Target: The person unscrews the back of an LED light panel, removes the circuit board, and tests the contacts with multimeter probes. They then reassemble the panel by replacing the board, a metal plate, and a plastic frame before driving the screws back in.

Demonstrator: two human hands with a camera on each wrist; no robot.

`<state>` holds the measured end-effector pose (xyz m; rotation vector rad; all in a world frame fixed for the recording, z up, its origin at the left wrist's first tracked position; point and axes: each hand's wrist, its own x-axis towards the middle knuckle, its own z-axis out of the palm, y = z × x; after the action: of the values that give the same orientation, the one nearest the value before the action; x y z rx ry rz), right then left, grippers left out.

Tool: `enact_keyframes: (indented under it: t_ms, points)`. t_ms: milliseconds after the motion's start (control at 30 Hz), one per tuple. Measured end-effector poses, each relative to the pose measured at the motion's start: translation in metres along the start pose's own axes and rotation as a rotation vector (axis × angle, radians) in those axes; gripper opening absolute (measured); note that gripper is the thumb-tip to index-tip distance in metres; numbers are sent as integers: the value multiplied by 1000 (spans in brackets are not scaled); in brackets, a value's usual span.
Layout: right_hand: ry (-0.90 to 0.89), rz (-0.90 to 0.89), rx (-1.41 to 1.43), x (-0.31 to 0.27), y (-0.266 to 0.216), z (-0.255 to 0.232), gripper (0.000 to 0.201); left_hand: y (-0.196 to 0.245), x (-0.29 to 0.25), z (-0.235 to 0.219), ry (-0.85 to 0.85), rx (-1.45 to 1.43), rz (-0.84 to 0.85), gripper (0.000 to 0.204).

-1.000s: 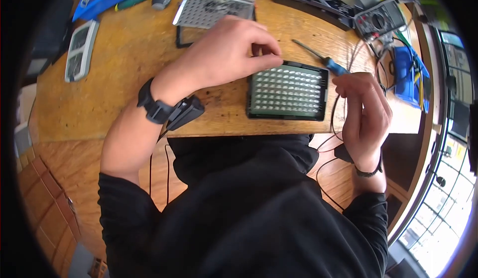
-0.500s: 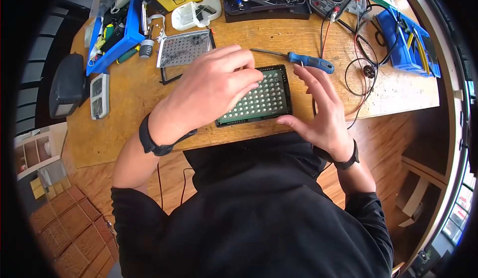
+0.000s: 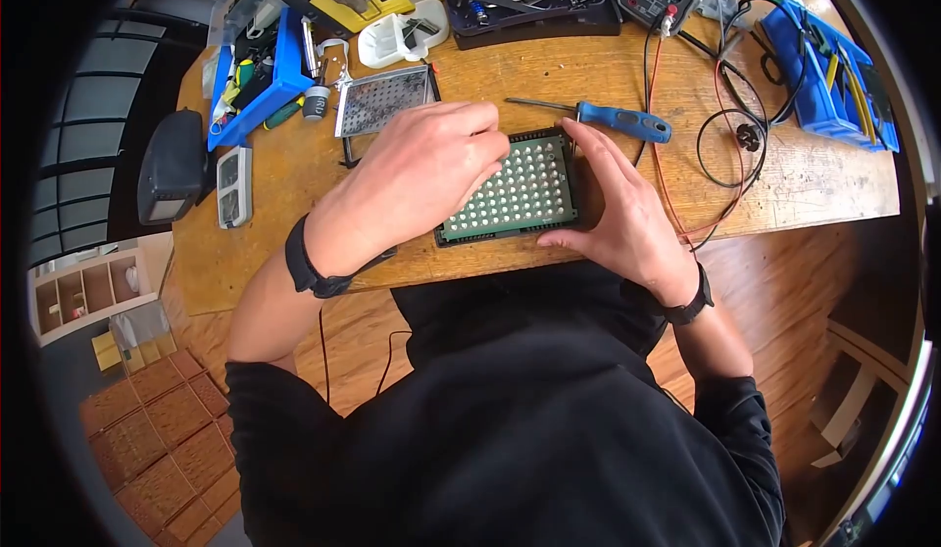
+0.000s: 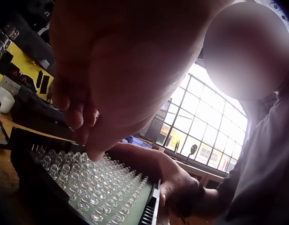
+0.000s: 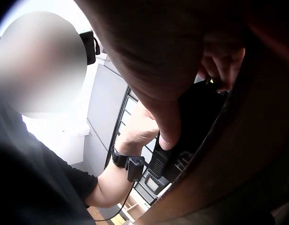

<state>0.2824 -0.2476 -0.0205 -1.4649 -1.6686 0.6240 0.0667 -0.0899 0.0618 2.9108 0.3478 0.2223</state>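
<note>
In front of the person lies an LED panel (image 3: 529,189), a green circuit board with rows of clear LEDs in a black frame. The left hand (image 3: 426,160) is over its left half, thumb and fingers bent down together. In the left wrist view the thumb tip (image 4: 94,154) comes right down among the LEDs (image 4: 83,178); I cannot tell whether it pinches one. The right hand (image 3: 632,223) holds the frame's right end, fingers at the far corner and thumb at the near one. A blue-handled screwdriver (image 3: 624,122) lies just beyond the panel.
Behind the left hand lies a perforated metal plate (image 3: 387,99). A white dish (image 3: 380,45), a black tray of parts (image 3: 534,29) and a multimeter (image 3: 649,0) line the back. Blue bins (image 3: 291,78) stand at both sides. Loose cables (image 3: 720,179) coil at right.
The right hand has come from beside the screwdriver, first apart from the panel, to its right end. The left hand moved from the panel's far edge down over the LEDs. The head view has shifted.
</note>
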Motion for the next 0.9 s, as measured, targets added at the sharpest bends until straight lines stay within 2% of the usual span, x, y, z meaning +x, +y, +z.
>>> enact_keyframes:
  t_ms: [233, 333, 500, 900]
  points:
    - [4, 21, 29, 1, 2, 0, 119, -1, 9, 3, 22, 8, 28, 12]
    - [31, -39, -7, 1, 1, -1, 115, -7, 12, 3, -13, 27, 42, 10]
    - [23, -29, -2, 2, 1, -1, 114, -4, 20, -6, -79, 131, 134, 10]
    - [17, -2, 11, 4, 1, 0, 112, -9, 28, 2, -101, 129, 84, 6]
